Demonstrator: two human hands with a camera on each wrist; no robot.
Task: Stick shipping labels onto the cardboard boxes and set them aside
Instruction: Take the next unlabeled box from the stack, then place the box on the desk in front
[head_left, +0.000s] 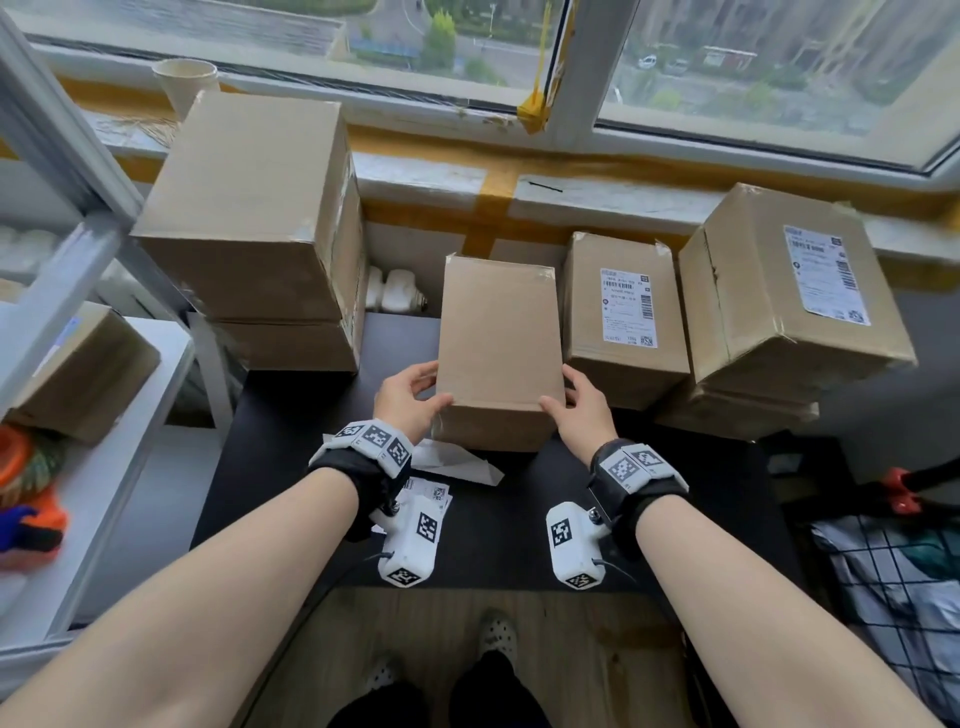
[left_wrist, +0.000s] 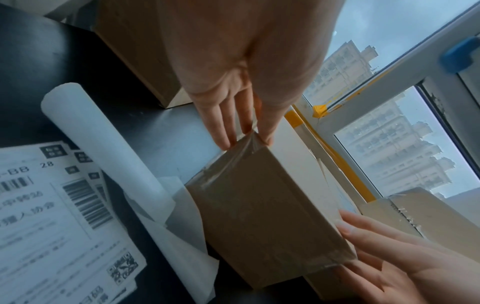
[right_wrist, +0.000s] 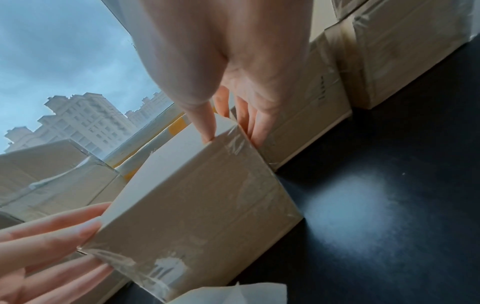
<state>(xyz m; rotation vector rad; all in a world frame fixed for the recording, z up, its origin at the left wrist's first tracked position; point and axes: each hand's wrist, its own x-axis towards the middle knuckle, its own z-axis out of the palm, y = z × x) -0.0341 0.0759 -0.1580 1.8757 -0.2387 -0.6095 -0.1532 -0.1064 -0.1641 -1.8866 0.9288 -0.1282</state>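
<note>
A plain brown cardboard box (head_left: 498, 343) with no label on its top lies in the middle of the black table (head_left: 291, 447). My left hand (head_left: 423, 389) grips its near left corner, thumb on the top edge and fingers down the side. My right hand (head_left: 569, 395) grips the near right corner the same way. The left wrist view has the left hand (left_wrist: 241, 115) at the taped corner of the box (left_wrist: 265, 216). In the right wrist view the right hand (right_wrist: 233, 102) has its thumb on the box (right_wrist: 197, 205). Printed shipping labels (left_wrist: 52, 216) lie near my left wrist.
Two labelled boxes (head_left: 623, 312) (head_left: 789, 291) sit to the right, the far one on another box. A stack of plain boxes (head_left: 249, 208) stands at the left. Curled white backing paper (left_wrist: 103, 139) lies beside the labels. A white shelf (head_left: 78, 415) is at far left.
</note>
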